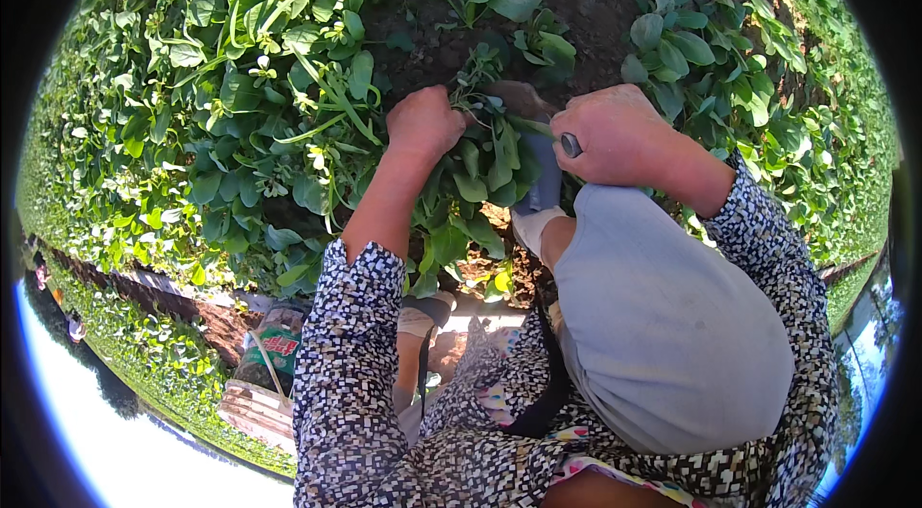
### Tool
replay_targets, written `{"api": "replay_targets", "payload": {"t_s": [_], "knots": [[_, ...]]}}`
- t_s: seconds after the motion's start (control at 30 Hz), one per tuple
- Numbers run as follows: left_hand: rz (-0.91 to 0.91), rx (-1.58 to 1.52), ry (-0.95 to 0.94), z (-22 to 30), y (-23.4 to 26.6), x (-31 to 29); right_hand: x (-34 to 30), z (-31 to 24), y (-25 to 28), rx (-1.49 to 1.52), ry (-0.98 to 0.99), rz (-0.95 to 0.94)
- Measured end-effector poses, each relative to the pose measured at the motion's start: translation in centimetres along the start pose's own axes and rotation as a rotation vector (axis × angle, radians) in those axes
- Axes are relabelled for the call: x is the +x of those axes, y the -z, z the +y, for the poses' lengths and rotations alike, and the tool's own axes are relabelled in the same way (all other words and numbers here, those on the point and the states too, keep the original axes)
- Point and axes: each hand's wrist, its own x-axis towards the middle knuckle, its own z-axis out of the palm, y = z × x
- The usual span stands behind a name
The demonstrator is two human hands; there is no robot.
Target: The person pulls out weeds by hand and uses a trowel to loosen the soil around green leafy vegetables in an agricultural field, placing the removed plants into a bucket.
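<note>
- We saw a wide bed of leafy green plants [221,114] spread across the left and upper part of the view, with small pale flowers among the leaves.
- A patch of dark bare soil [586,13] lay above the hands, ringed by more greens on the right.
- Our bent knee in pale grey trousers [663,316] filled the lower right, directly below the right hand.
- Patterned black-and-white sleeves [351,364] covered both forearms; the left one was pushed up well short of the wrist.
- A green sack [274,350] sat at the lower left beside the path, well apart from both hands.
- The bunch of greens [480,167] hung between the two hands, its leaves drooping below the left hand and reaching toward the knee.
- Our left hand [423,124] was closed into a fist on the top of that bunch, knuckles upward, with the stems coming out just to its right.
- Our right hand [619,133] was curled tight around the handle of a small tool [570,144], whose dark end showed at the thumb side, just right of the bunch.
- We could not tell whether the tool touched the stems, since leaves hid its working end.
</note>
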Motion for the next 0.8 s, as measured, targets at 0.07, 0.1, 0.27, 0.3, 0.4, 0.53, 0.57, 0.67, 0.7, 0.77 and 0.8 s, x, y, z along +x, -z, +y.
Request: {"api": "replay_targets", "payload": {"t_s": [0.07,0.1,0.27,0.3,0.4,0.53,0.57,0.67,0.7,0.77,0.8], "knots": [[0.005,0.041,0.014,0.3,-1.0,0.4,-0.2,0.2,-0.9,0.016,0.004,0.028],[0.008,0.065,0.018,0.8,-1.0,0.7,0.0,0.4,-1.2,0.020,-0.005,0.047],[0.080,0.040,0.002,0.0,-2.7,2.2,0.3,1.7,-3.4,0.195,-0.105,0.145],[0.110,-0.019,0.017,-0.7,-3.1,2.6,0.4,1.9,-3.7,0.231,-0.134,0.130],[0.138,-0.470,0.026,-4.2,-4.6,3.3,0.2,2.2,-3.9,0.752,-0.322,0.124],[-0.060,-1.493,0.249,-6.1,-0.2,1.8,-0.3,3.5,-3.4,1.514,-0.555,0.042],[0.109,-1.649,0.265,-6.2,1.0,1.4,-0.3,3.3,-3.3,1.547,-0.524,0.036],[0.259,-1.843,0.200,-7.9,3.7,-0.4,1.5,1.3,-1.5,1.338,-0.372,-0.029],[0.256,-1.726,0.239,-8.3,3.9,-1.0,2.7,0.5,-2.3,0.949,-0.141,0.133],[0.234,-1.541,0.278,-8.7,3.8,-1.3,3.6,-0.6,-2.1,0.560,-0.070,0.130],[0.225,-1.477,0.285,-8.8,3.5,-1.3,3.9,-1.3,-1.7,0.364,-0.031,0.123]]}}
